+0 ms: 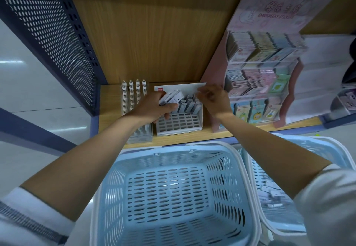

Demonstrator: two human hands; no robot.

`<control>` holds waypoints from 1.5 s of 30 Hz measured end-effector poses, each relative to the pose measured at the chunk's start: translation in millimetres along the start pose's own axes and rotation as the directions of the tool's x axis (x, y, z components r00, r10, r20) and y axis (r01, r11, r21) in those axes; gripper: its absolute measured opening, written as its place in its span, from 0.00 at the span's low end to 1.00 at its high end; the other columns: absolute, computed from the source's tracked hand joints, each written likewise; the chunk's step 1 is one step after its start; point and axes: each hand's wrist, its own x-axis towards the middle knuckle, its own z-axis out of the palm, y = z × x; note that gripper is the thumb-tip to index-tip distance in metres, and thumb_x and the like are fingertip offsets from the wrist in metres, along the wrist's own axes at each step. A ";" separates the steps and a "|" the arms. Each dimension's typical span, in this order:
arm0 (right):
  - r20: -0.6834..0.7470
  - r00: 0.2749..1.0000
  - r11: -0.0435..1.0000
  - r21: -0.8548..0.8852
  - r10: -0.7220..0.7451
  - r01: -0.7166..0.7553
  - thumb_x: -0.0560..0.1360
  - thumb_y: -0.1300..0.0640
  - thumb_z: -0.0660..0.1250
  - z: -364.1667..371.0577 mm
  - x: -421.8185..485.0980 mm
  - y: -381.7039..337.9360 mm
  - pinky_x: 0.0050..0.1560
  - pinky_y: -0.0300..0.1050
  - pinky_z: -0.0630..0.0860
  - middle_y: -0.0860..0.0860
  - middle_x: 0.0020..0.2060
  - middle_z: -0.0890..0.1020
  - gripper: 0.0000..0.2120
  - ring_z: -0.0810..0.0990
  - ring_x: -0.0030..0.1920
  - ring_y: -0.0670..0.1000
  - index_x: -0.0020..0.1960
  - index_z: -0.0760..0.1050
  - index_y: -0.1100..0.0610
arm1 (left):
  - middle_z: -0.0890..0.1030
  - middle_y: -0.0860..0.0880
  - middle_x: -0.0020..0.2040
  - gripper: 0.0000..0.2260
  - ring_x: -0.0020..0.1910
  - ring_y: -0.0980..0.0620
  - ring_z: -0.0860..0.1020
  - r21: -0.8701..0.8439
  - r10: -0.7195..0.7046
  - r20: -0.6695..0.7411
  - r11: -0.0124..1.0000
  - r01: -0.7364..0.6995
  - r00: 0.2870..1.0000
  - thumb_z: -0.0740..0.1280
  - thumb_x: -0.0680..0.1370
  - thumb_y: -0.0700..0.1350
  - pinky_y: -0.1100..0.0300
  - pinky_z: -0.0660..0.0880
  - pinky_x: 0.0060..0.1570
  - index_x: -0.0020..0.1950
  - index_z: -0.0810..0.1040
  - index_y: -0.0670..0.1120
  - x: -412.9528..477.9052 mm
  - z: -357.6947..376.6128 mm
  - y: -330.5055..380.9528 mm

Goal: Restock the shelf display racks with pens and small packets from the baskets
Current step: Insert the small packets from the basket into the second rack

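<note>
On the shelf (192,137), slotted rack (179,124): packet restock, filling step in hand.
Item 1, small packets (171,97): a bundle gripped in my left hand (154,109), fingers curled round it, over the rack's filled back rows; front slots vacant. My right hand (213,99) is at the rack's rear right corner, fingers bent and blurred; I cannot tell whether it pinches anything. Next move, I judge: draw 1 packet off the bundle and seat it upright in a free slot. Adjacent: pen rack (133,95), sticker display (260,68), near basket (221,178), right basket (316,145).
</note>
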 end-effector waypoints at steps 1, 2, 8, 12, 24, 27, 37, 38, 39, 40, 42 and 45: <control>0.073 0.996 0.979 0.194 0.049 -0.063 0.75 0.54 0.70 -4.9 -0.3 -9.0 0.39 0.47 0.78 0.54 0.38 0.82 0.05 0.79 0.36 0.50 0.48 0.81 0.56 | 0.81 0.47 0.34 0.07 0.20 0.61 0.71 -0.004 0.004 0.000 1.000 -0.004 1.000 0.67 0.80 0.47 0.64 0.67 0.23 0.52 0.77 0.44 0.1 0.3 0.4; 0.178 0.981 0.919 0.367 0.080 -0.141 0.76 0.55 0.68 -9.0 -1.0 -18.1 0.37 0.46 0.78 0.54 0.37 0.82 0.05 0.79 0.35 0.50 0.48 0.80 0.56 | 0.81 0.47 0.34 0.06 0.20 0.60 0.71 -0.008 0.008 0.004 1.000 -0.007 1.000 0.67 0.79 0.47 0.63 0.67 0.24 0.51 0.77 0.45 0.5 1.0 1.2; 0.425 0.904 0.800 0.526 0.046 -0.288 0.74 0.66 0.69 -14.2 -5.4 -44.5 0.35 0.37 0.78 0.49 0.31 0.83 0.05 0.81 0.33 0.46 0.49 0.77 0.59 | 0.82 0.48 0.33 0.08 0.22 0.56 0.70 -0.047 0.019 0.051 0.999 -0.016 0.999 0.67 0.79 0.47 0.63 0.68 0.24 0.52 0.77 0.43 -1.7 7.1 10.9; 0.334 0.937 0.748 0.595 0.102 -0.293 0.75 0.67 0.68 -23.7 -2.4 -38.8 0.38 0.37 0.79 0.48 0.30 0.83 0.07 0.81 0.32 0.44 0.52 0.76 0.60 | 0.85 0.46 0.38 0.09 0.20 0.58 0.68 -0.092 -0.027 0.026 0.995 0.030 0.999 0.65 0.81 0.48 0.66 0.66 0.22 0.56 0.76 0.44 -5.0 2.8 11.3; 0.151 0.989 0.999 -0.041 -0.007 0.013 0.73 0.62 0.70 -31.8 3.9 -6.1 0.39 0.25 0.70 0.50 0.39 0.82 0.03 0.78 0.35 0.42 0.46 0.81 0.57 | 0.71 0.54 0.26 0.16 0.22 0.61 0.68 -0.026 -0.022 -0.019 0.999 0.022 1.000 0.58 0.83 0.52 0.58 0.64 0.33 0.53 0.78 0.41 -1.0 -1.9 3.3; 0.187 0.982 0.987 -0.153 -0.023 0.052 0.73 0.61 0.71 -15.7 -2.2 2.6 0.42 0.24 0.66 0.51 0.45 0.83 0.07 0.77 0.41 0.44 0.51 0.82 0.59 | 0.73 0.52 0.27 0.16 0.22 0.61 0.69 0.041 0.043 -0.055 0.998 -0.041 0.998 0.60 0.83 0.49 0.59 0.65 0.34 0.54 0.77 0.37 0.4 -3.1 -1.8; 0.202 0.969 0.949 -0.252 -0.140 0.190 0.73 0.63 0.70 8.1 -4.3 8.0 0.53 0.41 0.74 0.56 0.48 0.84 0.07 0.82 0.47 0.55 0.51 0.82 0.62 | 0.75 0.48 0.28 0.15 0.24 0.60 0.71 0.046 0.089 -0.068 0.995 -0.086 0.994 0.62 0.82 0.45 0.60 0.68 0.34 0.49 0.77 0.32 -2.6 -6.0 -10.5; 0.201 0.965 0.944 -0.250 -0.168 0.216 0.73 0.64 0.70 9.0 -3.5 8.3 0.52 0.44 0.76 0.57 0.47 0.84 0.07 0.82 0.47 0.56 0.50 0.83 0.62 | 0.74 0.48 0.28 0.15 0.23 0.61 0.71 0.039 0.092 -0.067 0.995 -0.090 0.993 0.62 0.82 0.44 0.61 0.67 0.33 0.48 0.77 0.32 -2.2 -6.0 -10.3; 0.195 0.962 0.941 -0.243 -0.192 0.237 0.73 0.64 0.71 9.7 -2.7 8.6 0.52 0.47 0.77 0.57 0.47 0.84 0.06 0.82 0.46 0.56 0.49 0.83 0.62 | 0.74 0.48 0.28 0.15 0.23 0.61 0.71 0.035 0.096 -0.066 0.995 -0.094 0.993 0.63 0.82 0.44 0.62 0.67 0.32 0.46 0.77 0.32 -2.0 -6.2 -10.0; 0.185 0.961 0.940 -0.235 -0.205 0.246 0.73 0.64 0.71 10.3 -2.0 9.3 0.51 0.48 0.78 0.57 0.46 0.85 0.06 0.83 0.45 0.56 0.49 0.83 0.62 | 0.74 0.48 0.28 0.14 0.23 0.61 0.70 0.031 0.098 -0.063 0.995 -0.096 0.993 0.63 0.82 0.44 0.64 0.68 0.31 0.43 0.76 0.34 -2.1 -6.3 -9.6; 0.179 0.963 0.946 -0.221 -0.200 0.238 0.73 0.64 0.71 11.2 -1.1 10.5 0.52 0.46 0.78 0.56 0.46 0.85 0.06 0.83 0.45 0.55 0.49 0.83 0.61 | 0.74 0.49 0.27 0.13 0.22 0.61 0.70 0.016 0.096 -0.057 0.995 -0.095 0.994 0.63 0.81 0.44 0.69 0.67 0.29 0.40 0.75 0.38 -2.0 -6.5 -9.6; 0.207 0.960 0.948 -0.216 -0.190 0.234 0.73 0.64 0.71 11.0 0.0 10.5 0.51 0.43 0.76 0.56 0.46 0.84 0.06 0.82 0.45 0.54 0.49 0.83 0.61 | 0.74 0.49 0.27 0.13 0.23 0.61 0.70 0.006 0.103 -0.053 0.995 -0.103 0.993 0.63 0.81 0.44 0.71 0.67 0.29 0.41 0.76 0.37 -1.5 -6.6 -10.6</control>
